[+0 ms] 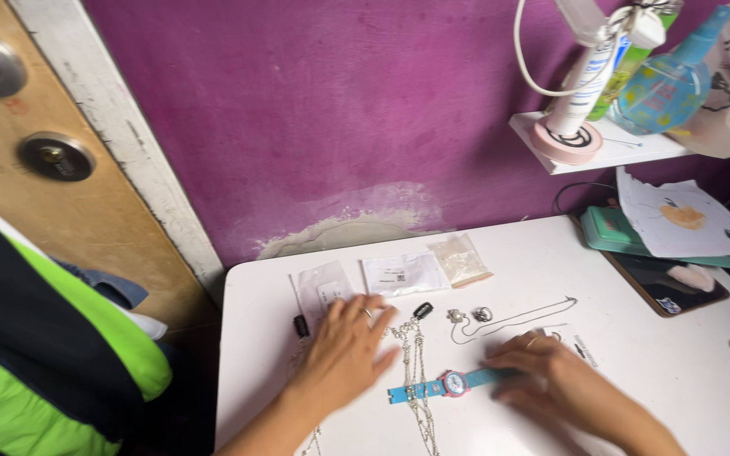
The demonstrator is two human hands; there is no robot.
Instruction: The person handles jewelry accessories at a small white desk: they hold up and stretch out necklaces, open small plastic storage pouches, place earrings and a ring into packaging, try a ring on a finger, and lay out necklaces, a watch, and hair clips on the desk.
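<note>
While hands mid-table, bare margin rightward.

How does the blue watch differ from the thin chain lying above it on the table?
The watch has a broad, flat blue strap with a round pink-rimmed face; the chain is thin, silvery and has no face. The watch lies straight, slightly slanted; the chain lies in a loose loop. The right hand presses on the watch's strap end; no hand touches the chain. Both lie flat on the white table.
</note>
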